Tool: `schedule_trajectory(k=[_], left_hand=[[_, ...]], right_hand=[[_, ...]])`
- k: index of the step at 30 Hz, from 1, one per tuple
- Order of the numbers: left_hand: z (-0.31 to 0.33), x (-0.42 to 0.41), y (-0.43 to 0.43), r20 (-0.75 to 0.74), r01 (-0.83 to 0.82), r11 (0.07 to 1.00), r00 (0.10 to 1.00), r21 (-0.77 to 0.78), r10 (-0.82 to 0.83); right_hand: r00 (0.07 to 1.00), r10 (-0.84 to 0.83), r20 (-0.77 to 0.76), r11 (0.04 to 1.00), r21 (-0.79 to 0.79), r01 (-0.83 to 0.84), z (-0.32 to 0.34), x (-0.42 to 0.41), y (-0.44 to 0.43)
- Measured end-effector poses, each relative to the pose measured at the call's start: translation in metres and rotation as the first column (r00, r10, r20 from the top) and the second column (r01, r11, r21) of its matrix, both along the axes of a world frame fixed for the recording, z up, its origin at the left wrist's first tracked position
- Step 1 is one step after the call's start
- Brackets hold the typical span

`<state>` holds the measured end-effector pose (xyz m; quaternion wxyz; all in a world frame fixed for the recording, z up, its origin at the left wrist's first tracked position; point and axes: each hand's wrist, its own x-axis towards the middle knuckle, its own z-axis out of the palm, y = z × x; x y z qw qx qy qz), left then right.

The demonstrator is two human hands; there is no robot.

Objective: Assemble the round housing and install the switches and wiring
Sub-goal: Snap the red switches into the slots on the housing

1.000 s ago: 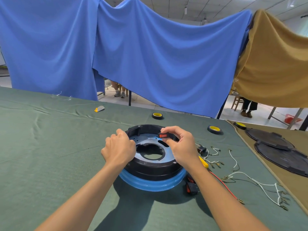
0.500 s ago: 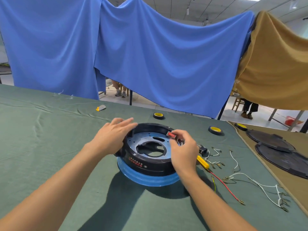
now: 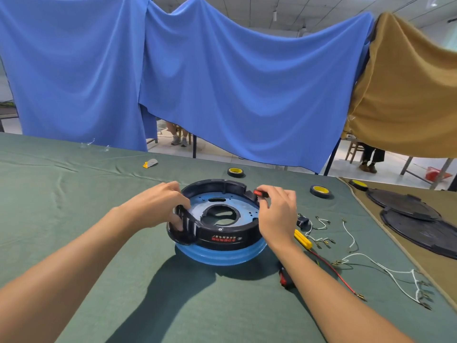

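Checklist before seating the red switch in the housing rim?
1. Steady hold on housing: ok, left hand grips its left wall.
2. Hold on red switch: ok, right hand pinches it at the far-right rim.
3. Switch lined up with its slot: cannot tell, fingers hide it.
4. Seating on blue base: ok, housing sits on top.
5. Loose wires clear of housing: ok, they lie on the cloth to the right.

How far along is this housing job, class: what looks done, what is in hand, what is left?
Done: the black housing sits on the blue base. In hand: the left hand grips its slotted left wall, and the right hand pinches a red switch at the rim, not plainly seated. Left: white wires, a red wire and another switch lie loose on the table.
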<state>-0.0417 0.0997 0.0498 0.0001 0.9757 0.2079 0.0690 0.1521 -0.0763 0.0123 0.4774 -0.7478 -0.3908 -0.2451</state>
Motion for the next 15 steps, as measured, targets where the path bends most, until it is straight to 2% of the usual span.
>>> schedule_trajectory(k=[2,6,10,15], left_hand=[[0.001,0.001,-0.009,0.022,0.026,0.998,0.999,0.064,-0.028],[0.002,0.018,-0.034,0.025,0.068,0.981,0.997,0.182,-0.074],[0.000,0.040,-0.056,0.035,0.062,0.965,0.997,0.255,-0.073],[-0.008,0.063,-0.082,0.072,0.032,0.957,0.996,0.287,-0.055]], right_hand=[[0.998,0.050,-0.041,0.998,0.032,-0.048,0.000,0.001,-0.004],[0.962,0.143,-0.233,0.986,0.119,-0.118,0.002,-0.007,-0.016],[0.871,0.277,-0.405,0.958,0.191,-0.216,0.007,-0.017,-0.030],[0.782,0.361,-0.509,0.925,0.304,-0.229,0.000,-0.023,-0.047]])
